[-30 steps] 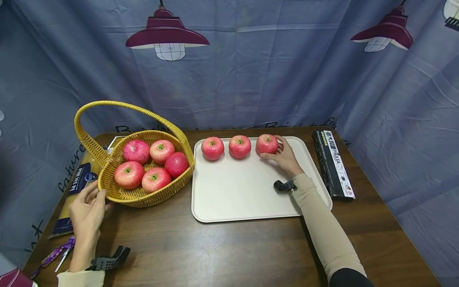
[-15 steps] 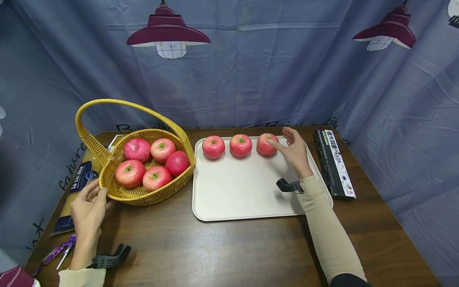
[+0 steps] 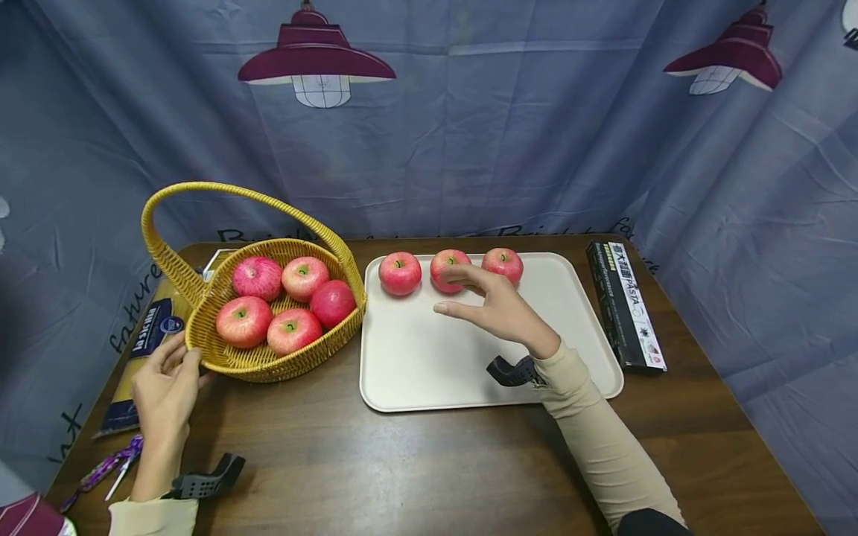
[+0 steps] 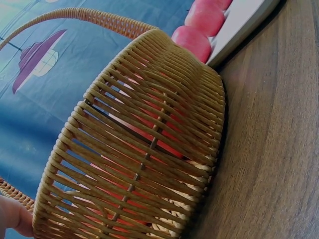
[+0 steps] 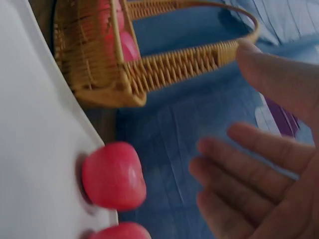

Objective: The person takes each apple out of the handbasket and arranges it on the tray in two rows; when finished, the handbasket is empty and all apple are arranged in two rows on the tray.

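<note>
At the left of the head view stands a yellow wicker basket (image 3: 281, 374) with a tall arched handle, holding several red apples (image 3: 243, 321). My left hand (image 3: 163, 391) grips its near left rim; in the left wrist view a fingertip (image 4: 20, 219) shows at that rim beside the woven wall. On a white tray (image 3: 429, 365), three apples stand in a row along the far edge: a left one (image 3: 400, 273), a middle one (image 3: 447, 262) and a right one (image 3: 503, 264). My right hand (image 3: 499, 305) is over the tray, fingers spread and holding nothing, partly covering the middle apple.
A black pasta box (image 3: 626, 305) lies right of the tray. Left of the basket are a blue-labelled pasta bag (image 3: 127, 394) and a purple-wrapped item (image 3: 103, 473) near the table's left edge. A blue curtain (image 3: 469, 149) hangs behind the table.
My right hand has let go of the right apple, leaving it on the tray, and moved left and toward me across the tray. The left hand stays on the basket rim.
</note>
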A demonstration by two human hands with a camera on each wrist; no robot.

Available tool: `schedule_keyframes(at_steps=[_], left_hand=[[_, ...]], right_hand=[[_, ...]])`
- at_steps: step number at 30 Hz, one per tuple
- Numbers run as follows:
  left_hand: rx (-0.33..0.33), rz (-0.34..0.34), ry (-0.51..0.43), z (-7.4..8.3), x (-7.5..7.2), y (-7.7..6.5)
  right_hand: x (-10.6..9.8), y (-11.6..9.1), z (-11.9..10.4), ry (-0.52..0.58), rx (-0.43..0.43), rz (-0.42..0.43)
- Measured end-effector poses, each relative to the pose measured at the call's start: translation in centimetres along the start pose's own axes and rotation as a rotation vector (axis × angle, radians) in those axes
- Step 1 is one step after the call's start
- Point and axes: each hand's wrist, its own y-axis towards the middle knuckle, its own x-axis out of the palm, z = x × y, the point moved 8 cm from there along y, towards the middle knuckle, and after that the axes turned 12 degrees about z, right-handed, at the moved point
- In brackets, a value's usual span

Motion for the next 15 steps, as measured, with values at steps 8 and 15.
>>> schedule_keyframes(at_steps=[8,15], left_hand=[[0.022,-0.003,0.008,0.2,0.2,0.0],[0.027,0.0,0.017,0.2,0.1,0.0]], right_hand=[[4.9,0.3,-3.3,-0.017,-0.187,-0.185],[9.4,1.5,-6.3,-0.02,-0.293,-0.294]])
